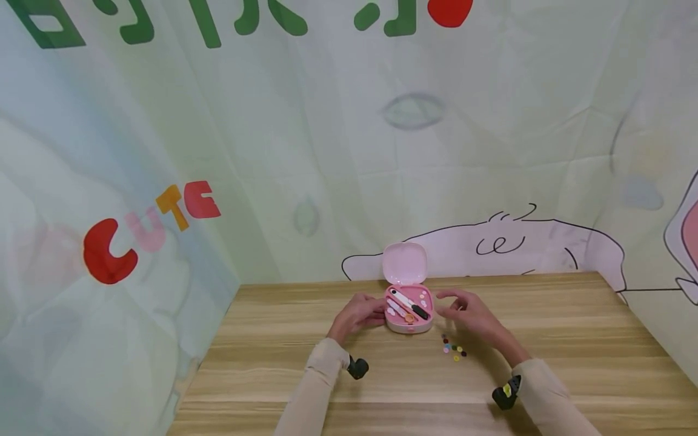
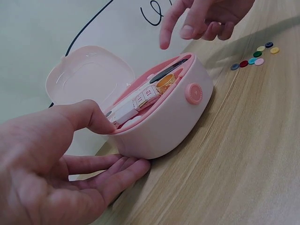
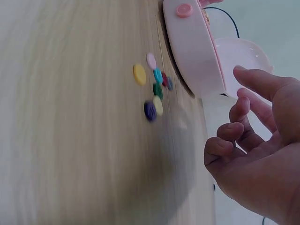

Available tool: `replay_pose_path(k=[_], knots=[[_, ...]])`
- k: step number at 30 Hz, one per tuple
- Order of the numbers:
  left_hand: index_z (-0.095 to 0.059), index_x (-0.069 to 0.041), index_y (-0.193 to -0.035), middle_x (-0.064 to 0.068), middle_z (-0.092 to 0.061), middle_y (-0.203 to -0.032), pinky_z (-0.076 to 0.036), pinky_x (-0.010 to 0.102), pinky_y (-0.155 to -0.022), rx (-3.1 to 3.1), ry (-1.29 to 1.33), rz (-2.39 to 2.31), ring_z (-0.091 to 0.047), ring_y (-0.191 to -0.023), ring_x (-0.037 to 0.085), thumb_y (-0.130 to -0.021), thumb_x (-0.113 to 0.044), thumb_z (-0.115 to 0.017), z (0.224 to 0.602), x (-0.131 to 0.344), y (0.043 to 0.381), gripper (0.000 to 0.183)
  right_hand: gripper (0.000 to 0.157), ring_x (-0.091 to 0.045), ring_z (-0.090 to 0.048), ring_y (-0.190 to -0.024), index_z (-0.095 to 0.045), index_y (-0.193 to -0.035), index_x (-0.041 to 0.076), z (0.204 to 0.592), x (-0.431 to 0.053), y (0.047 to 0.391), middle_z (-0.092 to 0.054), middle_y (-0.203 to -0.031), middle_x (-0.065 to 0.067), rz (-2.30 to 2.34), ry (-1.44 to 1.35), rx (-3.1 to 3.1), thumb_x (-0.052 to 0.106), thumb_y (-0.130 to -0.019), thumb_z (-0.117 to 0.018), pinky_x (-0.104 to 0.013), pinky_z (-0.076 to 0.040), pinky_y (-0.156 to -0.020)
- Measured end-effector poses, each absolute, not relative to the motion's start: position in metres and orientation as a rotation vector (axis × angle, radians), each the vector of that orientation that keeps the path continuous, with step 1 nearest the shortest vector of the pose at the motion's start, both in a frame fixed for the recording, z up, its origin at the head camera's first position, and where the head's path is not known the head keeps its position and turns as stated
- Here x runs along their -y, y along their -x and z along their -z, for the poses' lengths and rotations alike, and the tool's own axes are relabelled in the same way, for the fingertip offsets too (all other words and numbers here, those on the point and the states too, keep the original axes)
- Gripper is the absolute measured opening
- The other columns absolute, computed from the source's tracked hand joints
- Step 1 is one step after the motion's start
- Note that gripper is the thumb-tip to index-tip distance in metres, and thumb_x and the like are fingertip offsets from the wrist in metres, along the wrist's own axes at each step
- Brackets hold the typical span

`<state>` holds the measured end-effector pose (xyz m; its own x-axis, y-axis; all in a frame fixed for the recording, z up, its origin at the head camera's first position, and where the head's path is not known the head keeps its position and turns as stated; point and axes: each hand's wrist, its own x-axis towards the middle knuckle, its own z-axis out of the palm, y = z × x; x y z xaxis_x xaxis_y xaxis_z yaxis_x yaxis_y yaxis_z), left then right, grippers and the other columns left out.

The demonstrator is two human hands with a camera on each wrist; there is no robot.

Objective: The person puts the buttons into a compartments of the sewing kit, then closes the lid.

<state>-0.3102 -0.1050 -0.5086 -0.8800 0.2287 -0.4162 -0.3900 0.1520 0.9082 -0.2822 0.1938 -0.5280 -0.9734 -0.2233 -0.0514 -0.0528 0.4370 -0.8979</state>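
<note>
A pink-and-white sewing box (image 1: 409,327) stands on the wooden table with its lid (image 1: 405,263) raised. Inside lie a printed tape measure (image 2: 146,97), a gold thimble (image 2: 165,83) and a slim white tool with a black end (image 1: 418,311). My left hand (image 2: 70,154) grips the box's left side, thumb at the rim and fingers low against the outer wall. To the right of the box hovers my right hand (image 1: 471,315), apart from it, fingers loosely bent and holding nothing. Several coloured buttons (image 3: 158,90) lie on the table near the right hand.
The wooden table (image 1: 262,363) reaches back to a printed cloth backdrop (image 1: 305,151) right behind the box. A black wrist camera (image 1: 357,367) sits on the left wrist and another camera (image 1: 506,393) on the right.
</note>
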Motion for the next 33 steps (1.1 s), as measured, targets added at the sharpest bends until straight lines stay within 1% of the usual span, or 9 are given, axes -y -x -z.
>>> replay_pose_path(k=[5,8,14,21,26,33], knots=[[-0.07,0.007,-0.11,0.019,-0.074,-0.104,-0.062,0.038,-0.09,-1.975,0.153,-1.782,-0.07,-0.09,0.021,-0.1,-0.015,-0.068,0.507,0.104,0.308,0.024,0.04,-0.025,-0.053,-0.084,-0.068,-0.13,0.01,0.523,-0.206,0.273,-0.059,-0.089,-0.007,1.485,0.324,-2.57,0.027,-0.095,-0.078,-0.031,-0.047,-0.065],[-0.069,0.008,-0.111,0.02,-0.073,-0.106,-0.061,0.039,-0.091,-1.976,0.151,-1.78,-0.07,-0.09,0.021,-0.101,-0.015,-0.068,0.506,0.103,0.308,0.025,0.037,-0.024,-0.053,-0.082,-0.069,-0.127,0.008,0.521,-0.213,0.267,-0.059,-0.087,-0.006,1.44,0.388,-2.596,0.023,-0.095,-0.078,-0.029,-0.048,-0.065],[-0.07,0.007,-0.111,0.018,-0.074,-0.104,-0.061,0.04,-0.091,-1.982,0.159,-1.777,-0.07,-0.09,0.021,-0.1,-0.015,-0.069,0.507,0.103,0.308,0.025,0.035,-0.021,-0.053,-0.076,-0.069,-0.125,0.004,0.52,-0.225,0.256,-0.058,-0.082,-0.003,1.353,0.51,-2.616,0.02,-0.094,-0.078,-0.026,-0.046,-0.059],[-0.07,0.007,-0.109,0.016,-0.074,-0.099,-0.062,0.038,-0.089,-1.976,0.153,-1.787,-0.07,-0.088,0.02,-0.101,-0.015,-0.068,0.507,0.103,0.308,0.023,0.036,-0.013,-0.051,-0.07,-0.071,-0.123,0.005,0.531,-0.235,0.245,-0.057,-0.079,0.001,1.231,0.623,-2.609,0.019,-0.091,-0.081,-0.022,-0.044,-0.056],[-0.07,0.006,-0.109,0.014,-0.074,-0.099,-0.062,0.037,-0.088,-1.979,0.161,-1.785,-0.07,-0.088,0.02,-0.101,-0.016,-0.069,0.507,0.103,0.309,0.023,0.036,-0.011,-0.049,-0.066,-0.073,-0.123,0.005,0.536,-0.238,0.24,-0.057,-0.076,0.002,1.23,0.648,-2.569,0.02,-0.091,-0.081,-0.021,-0.04,-0.054],[-0.069,0.006,-0.109,0.016,-0.074,-0.099,-0.062,0.037,-0.088,-1.972,0.163,-1.793,-0.07,-0.087,0.02,-0.1,-0.015,-0.069,0.507,0.103,0.309,0.023,0.025,-0.004,-0.047,-0.064,-0.078,-0.113,0.008,0.539,-0.235,0.237,-0.056,-0.072,0.008,1.199,0.733,-2.626,0.019,-0.09,-0.082,-0.02,-0.038,-0.053]])
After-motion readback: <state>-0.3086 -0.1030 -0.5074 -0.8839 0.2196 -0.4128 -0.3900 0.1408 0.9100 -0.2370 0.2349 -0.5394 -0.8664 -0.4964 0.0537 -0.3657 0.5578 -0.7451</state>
